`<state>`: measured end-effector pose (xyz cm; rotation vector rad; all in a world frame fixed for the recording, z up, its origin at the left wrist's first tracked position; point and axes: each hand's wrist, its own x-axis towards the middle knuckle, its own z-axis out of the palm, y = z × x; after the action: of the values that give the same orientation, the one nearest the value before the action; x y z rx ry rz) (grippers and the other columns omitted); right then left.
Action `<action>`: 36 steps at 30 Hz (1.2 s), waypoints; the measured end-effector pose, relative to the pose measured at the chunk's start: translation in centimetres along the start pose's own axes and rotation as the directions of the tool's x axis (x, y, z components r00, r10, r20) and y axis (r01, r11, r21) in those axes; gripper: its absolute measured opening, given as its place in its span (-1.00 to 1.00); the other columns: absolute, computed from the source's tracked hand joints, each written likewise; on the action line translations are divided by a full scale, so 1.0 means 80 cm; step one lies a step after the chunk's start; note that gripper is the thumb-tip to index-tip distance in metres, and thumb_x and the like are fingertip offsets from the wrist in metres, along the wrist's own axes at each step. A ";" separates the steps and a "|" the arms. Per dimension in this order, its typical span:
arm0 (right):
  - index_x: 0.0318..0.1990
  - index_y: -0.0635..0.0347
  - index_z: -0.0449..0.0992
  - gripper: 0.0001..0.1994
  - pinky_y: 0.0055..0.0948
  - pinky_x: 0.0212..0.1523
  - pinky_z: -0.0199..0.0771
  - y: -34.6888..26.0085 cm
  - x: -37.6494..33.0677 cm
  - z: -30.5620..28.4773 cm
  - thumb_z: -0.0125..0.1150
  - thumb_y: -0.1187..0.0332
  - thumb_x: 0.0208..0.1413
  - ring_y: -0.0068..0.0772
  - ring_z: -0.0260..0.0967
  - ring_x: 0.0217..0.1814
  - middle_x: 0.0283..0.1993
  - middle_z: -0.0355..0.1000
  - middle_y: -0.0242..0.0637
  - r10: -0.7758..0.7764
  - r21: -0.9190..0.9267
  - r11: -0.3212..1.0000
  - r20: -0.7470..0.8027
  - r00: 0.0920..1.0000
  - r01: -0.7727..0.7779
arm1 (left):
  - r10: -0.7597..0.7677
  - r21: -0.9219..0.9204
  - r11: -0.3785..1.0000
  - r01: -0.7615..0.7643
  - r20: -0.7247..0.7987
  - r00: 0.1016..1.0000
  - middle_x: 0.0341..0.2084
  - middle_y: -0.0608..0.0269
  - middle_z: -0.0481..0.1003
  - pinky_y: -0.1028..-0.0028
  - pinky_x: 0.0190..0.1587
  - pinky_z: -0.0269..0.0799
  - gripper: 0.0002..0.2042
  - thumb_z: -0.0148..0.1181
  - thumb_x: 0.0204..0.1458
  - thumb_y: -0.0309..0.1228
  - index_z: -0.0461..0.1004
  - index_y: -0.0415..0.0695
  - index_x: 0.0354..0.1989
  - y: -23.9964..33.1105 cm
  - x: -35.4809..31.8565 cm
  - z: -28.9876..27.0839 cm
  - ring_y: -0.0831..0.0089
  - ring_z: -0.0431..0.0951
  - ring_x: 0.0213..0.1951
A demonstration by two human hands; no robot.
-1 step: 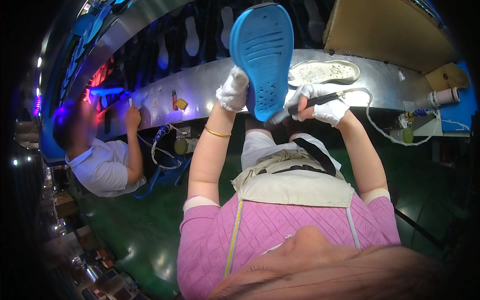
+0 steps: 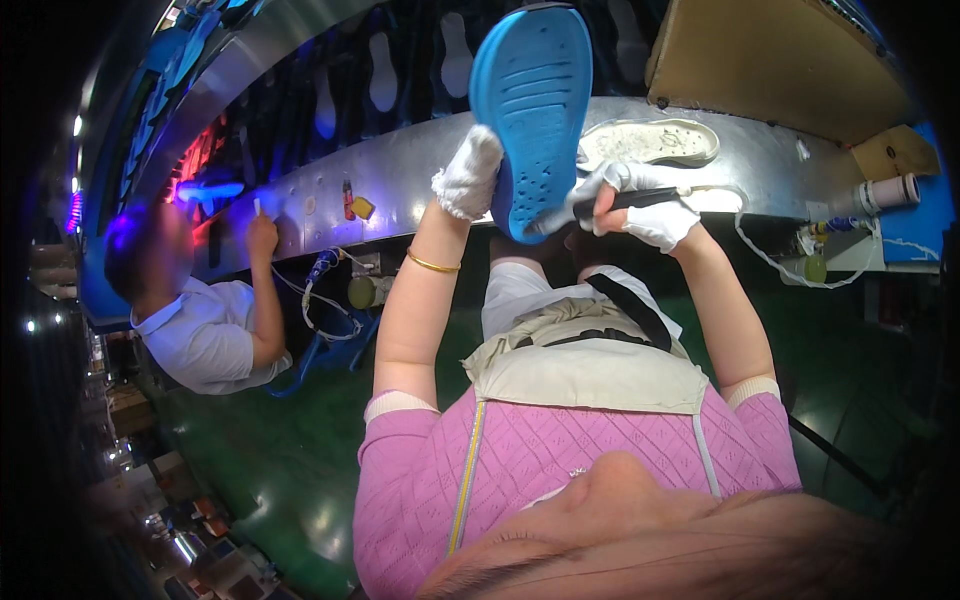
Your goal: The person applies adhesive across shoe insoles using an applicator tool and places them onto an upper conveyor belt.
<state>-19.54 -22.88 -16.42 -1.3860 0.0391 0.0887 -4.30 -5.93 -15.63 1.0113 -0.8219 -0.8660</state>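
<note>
A blue shoe sole (image 2: 540, 100) with grooves and small holes stands upright before me. My left hand (image 2: 470, 175), in a white glove with bare wrist, is closed on its left side; the fingers behind the sole are hidden. In my right hand (image 2: 645, 208), also gloved in white with some fingertips bare, is a brush (image 2: 585, 208) with a black handle and a pale hose at its rear end. The brush's blurred bristles are at the lower, holed end of the sole. Behind my right hand a white sole (image 2: 655, 143) lies on the metal bench.
The metal bench (image 2: 420, 195) curves across, with a belt of sole shapes (image 2: 383, 80) beyond it. A cardboard sheet (image 2: 780, 65) stands at right. A red bottle (image 2: 348, 198) and yellow block (image 2: 363, 208) lie left. Farther left, a co-worker's hand (image 2: 262, 235) holds something thin and white.
The blue sole has shifted slightly right. The brush has moved a little up along the sole's lower end, its handle now more level, and the hose hangs differently.
</note>
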 end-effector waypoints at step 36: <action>-0.40 0.17 0.43 -0.87 -0.63 -0.34 0.37 -0.003 -0.004 -0.024 0.27 0.51 -0.10 -0.61 0.35 -0.42 -0.44 0.42 -0.35 -0.289 -0.213 0.947 -0.235 0.928 0.241 | -0.207 -0.804 0.587 0.093 -0.038 0.978 0.03 -0.06 0.31 0.16 0.16 0.24 -0.40 -0.13 0.10 0.04 0.24 -0.26 0.10 0.008 -0.028 -0.042 0.08 0.36 0.04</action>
<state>-19.80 -24.83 -16.55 -1.5652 0.0655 -0.3284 -2.17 -2.52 -16.45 0.3068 -0.1509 -1.1539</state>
